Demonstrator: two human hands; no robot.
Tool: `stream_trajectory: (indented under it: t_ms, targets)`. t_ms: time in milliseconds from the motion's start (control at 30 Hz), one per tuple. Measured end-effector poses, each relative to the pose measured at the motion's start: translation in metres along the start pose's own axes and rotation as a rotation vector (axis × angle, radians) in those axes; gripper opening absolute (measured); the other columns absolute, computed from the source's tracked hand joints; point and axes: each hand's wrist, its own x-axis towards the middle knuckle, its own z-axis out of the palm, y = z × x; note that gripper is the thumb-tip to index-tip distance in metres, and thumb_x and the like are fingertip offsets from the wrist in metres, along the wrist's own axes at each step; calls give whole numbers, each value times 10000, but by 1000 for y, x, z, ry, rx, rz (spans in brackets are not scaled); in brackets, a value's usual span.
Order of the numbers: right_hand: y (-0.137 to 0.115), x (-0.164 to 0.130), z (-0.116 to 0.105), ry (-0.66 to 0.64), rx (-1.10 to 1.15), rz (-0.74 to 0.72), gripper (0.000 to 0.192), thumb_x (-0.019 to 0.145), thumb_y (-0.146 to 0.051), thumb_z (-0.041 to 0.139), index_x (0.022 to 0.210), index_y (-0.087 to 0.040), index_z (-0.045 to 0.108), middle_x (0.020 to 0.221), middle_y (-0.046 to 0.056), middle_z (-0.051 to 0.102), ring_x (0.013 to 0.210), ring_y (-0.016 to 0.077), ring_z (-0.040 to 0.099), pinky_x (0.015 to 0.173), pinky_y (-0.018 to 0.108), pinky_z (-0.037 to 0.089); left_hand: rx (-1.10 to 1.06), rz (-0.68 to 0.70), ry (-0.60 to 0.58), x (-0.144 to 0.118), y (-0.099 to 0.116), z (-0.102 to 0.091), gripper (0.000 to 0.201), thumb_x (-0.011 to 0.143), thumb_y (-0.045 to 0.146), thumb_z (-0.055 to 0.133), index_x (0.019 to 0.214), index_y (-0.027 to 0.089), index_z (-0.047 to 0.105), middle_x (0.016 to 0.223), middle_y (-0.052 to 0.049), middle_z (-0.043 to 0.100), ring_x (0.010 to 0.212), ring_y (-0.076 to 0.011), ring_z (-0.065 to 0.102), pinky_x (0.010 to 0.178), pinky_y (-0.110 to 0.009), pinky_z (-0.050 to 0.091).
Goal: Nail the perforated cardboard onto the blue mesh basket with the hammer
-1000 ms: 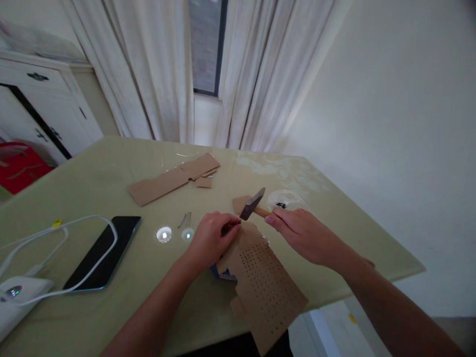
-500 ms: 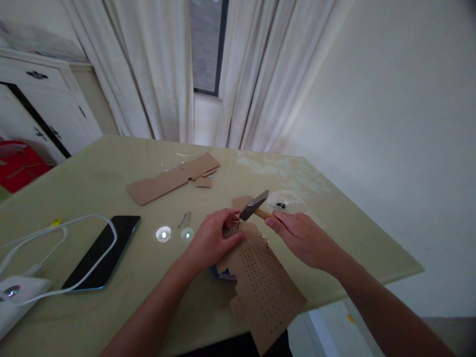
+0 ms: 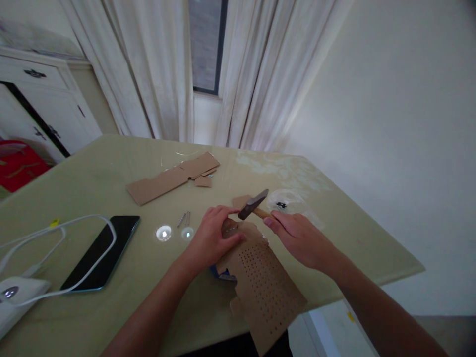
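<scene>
A glossy pale-green table (image 3: 148,263) is backed by long white curtains (image 3: 159,64). Small black pieces (image 3: 281,205) are seen within a clear plastic bag (image 3: 296,199). A wooden-handled metal hammer (image 3: 253,204) is gripped by the right hand (image 3: 297,239); the perforated brown cardboard sheet (image 3: 269,282) is touched by the left hand (image 3: 211,234), whether gripped cannot be told.

The person's slim-fingered left hand (image 3: 210,235) is bare, and the tapering left forearm (image 3: 159,302) above it is bare too. The smooth, rounded right hand (image 3: 297,238) and long right forearm (image 3: 375,297) match — uncovered as far as they show. Across the lap lies plain, solid black cloth (image 3: 226,348) — its texture too dark to tell.
</scene>
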Motion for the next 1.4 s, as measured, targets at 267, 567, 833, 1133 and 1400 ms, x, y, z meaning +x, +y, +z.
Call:
stream_trajectory:
  t_ms: [267,567,833,1133,1400]
  targets:
    - [1,1,12,-72,-85,-47,374,1179,-341,431,919,-192,656,811,49,709,722,196,607,662,344,248,-4,-5,6,-1,-1,1,524,872,244,885,1352,245,675,1323,-92,733,1244,-325,629,1109,-517,498]
    - [0,4,13,-74,-25,-54,382,1172,-339,432,892,-195,647,812,52,707,741,200,607,679,344,271,-52,-22,3,-2,-5,2,509,876,276,878,1347,242,688,1319,-92,736,1242,-310,640,1107,-500,508]
    - [25,24,11,389,466,-23,547,1126,-634,457,756,-237,523,646,-21,514,591,148,460,566,299,304,-300,-382,41,3,-11,-3,444,976,533,652,1278,215,720,1326,-124,764,1100,-286,727,885,-398,584]
    - [36,58,49,805,1197,-66,579,983,-748,682,750,-236,546,555,-102,339,419,69,269,373,193,198,-291,-506,-22,4,-16,-5,476,916,647,659,795,196,752,737,-23,670,713,-195,587,643,-300,405]
    - [49,41,67,976,1276,-146,481,1055,-621,660,793,-223,596,563,-92,367,414,73,311,364,172,268,-376,-570,107,1,-12,-3,470,892,668,746,838,207,820,773,-37,725,747,-196,609,663,-289,435]
